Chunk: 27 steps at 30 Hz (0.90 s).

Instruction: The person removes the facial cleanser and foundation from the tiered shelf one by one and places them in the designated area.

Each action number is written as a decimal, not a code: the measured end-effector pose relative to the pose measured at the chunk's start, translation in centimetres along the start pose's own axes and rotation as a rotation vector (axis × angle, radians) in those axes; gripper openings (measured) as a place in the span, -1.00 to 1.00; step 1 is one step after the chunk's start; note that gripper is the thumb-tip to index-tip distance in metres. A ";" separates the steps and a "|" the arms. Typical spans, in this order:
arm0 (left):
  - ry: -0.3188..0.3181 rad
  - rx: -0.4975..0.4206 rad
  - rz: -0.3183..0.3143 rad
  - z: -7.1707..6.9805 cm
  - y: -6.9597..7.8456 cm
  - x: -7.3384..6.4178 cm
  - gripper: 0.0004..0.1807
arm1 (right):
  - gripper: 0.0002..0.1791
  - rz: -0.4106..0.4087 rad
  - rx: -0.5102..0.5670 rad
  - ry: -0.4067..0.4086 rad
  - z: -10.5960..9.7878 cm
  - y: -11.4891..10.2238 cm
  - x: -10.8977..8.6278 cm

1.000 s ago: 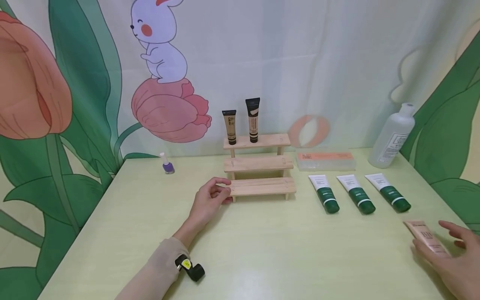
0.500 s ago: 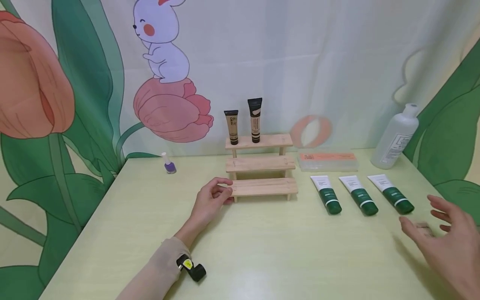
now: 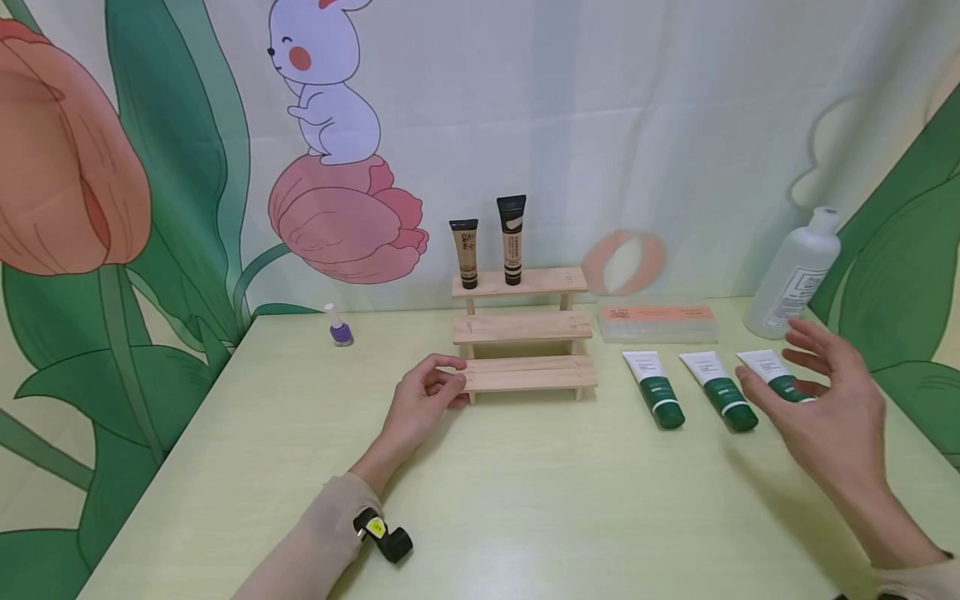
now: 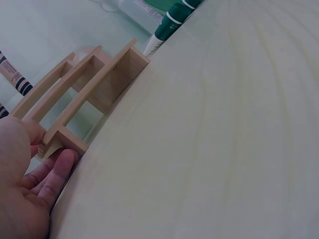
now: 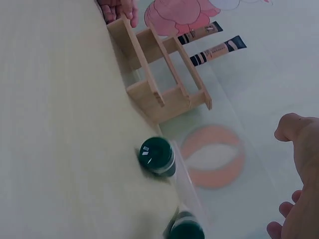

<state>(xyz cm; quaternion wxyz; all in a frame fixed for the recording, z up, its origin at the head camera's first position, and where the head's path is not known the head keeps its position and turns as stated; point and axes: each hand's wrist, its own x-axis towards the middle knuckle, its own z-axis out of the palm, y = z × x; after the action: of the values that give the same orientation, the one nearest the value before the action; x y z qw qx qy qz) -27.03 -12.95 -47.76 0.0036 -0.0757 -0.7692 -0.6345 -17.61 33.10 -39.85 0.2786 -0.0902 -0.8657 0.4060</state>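
My left hand [image 3: 427, 390] grips the left end of the lowest step of a three-tier wooden display rack [image 3: 525, 375]. In the left wrist view, fingers of the left hand [image 4: 30, 174] curl at the rack's [image 4: 92, 92] end leg. My right hand [image 3: 832, 408] is over the right side of the table, thumb and fingers spread, with nothing visible between them. It overlaps the rightmost green-and-white squeeze tube [image 3: 765, 367], hiding its cap end. Two matching tubes, a middle one [image 3: 718, 392] and a left one [image 3: 654, 390], lie beside it. The pink tube seen earlier is hidden.
On the top step stand a small gold-brown tube [image 3: 465, 254] and a taller black-and-beige tube [image 3: 512, 242]. Behind the green tubes lie a clear plastic case [image 3: 658, 325] and a white bottle [image 3: 795, 275]. A purple nail polish bottle [image 3: 341, 333] stands at left.
My right hand has lifted from beside the pink tube and moved forward and left to the green tubes. The left hand stays on the rack. The view has shifted slightly.
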 end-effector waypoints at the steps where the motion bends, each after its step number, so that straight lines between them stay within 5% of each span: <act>1: -0.001 -0.001 0.001 0.0 0.0 0.0 -0.78 | -0.03 -0.018 0.011 -0.003 0.3 -0.4 0.2; 14: -0.013 -0.019 0.003 0.1 0.0 0.1 -0.77 | -0.10 -0.141 0.178 -0.001 5.4 -5.5 2.7; 27: 0.001 -0.004 -0.017 0.0 0.1 0.0 -0.78 | -0.19 -0.149 0.403 -0.060 10.6 -9.3 5.3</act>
<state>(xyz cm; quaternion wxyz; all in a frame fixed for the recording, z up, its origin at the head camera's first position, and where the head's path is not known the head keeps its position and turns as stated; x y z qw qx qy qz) -26.98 -12.88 -47.65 -0.0016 -0.0688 -0.7687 -0.6359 -27.23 22.17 -36.16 0.2944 0.0436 -0.7793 0.5516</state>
